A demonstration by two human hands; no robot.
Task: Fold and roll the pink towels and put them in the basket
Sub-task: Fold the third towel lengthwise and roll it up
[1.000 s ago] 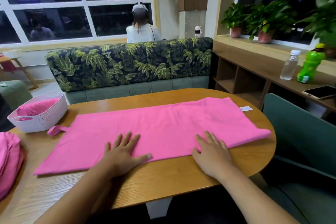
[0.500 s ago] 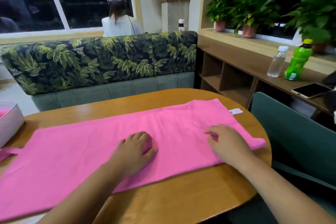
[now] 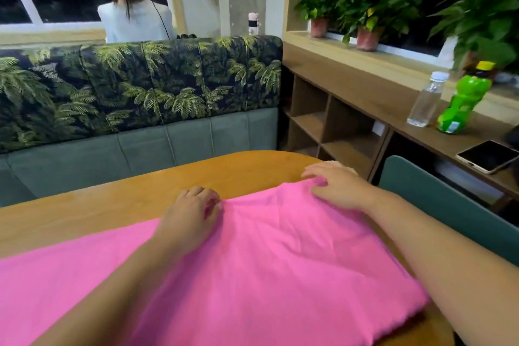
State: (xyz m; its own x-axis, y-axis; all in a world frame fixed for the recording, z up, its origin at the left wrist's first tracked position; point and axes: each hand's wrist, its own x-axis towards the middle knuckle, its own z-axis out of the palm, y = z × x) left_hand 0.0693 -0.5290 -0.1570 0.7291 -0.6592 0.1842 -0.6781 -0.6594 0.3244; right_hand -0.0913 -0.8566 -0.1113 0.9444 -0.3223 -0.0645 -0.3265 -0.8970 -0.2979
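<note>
**Pink towel**: lies flat on the wooden bench and fills the lower half of the frame, from the left edge to the lower right. Its far edge crosses the centre of the frame. Its right-hand end lies near the bench's rounded end (the hem at lower right looks more than one layer thick).

**Left hand**: centre of the frame, palm down at the towel's far edge. The fingers are curled inward and drawn close together, tips tucked toward the thumb. Pink fabric shows between them, so the edge is pinched.

**Right hand**: right of centre, at the towel's far right corner. Its fingers are bent and slightly spread, reaching over the edge. The thumb lies on top of the fabric, which is bunched and slightly raised between thumb and fingers.

**Forearms**: both lie over the towel, entering from the lower left and lower right.

**Surroundings**:
- A leaf-print sofa spans the left and centre.
- A person in white sits behind it at the top left, facing away.
- A wooden shelf on the right carries a clear bottle, with a green bottle just beside it.
- A phone lies lower on the same shelf.
- Potted plants stand on the ledge at the upper right.
- A green chair is beside the bench at the right.
</note>
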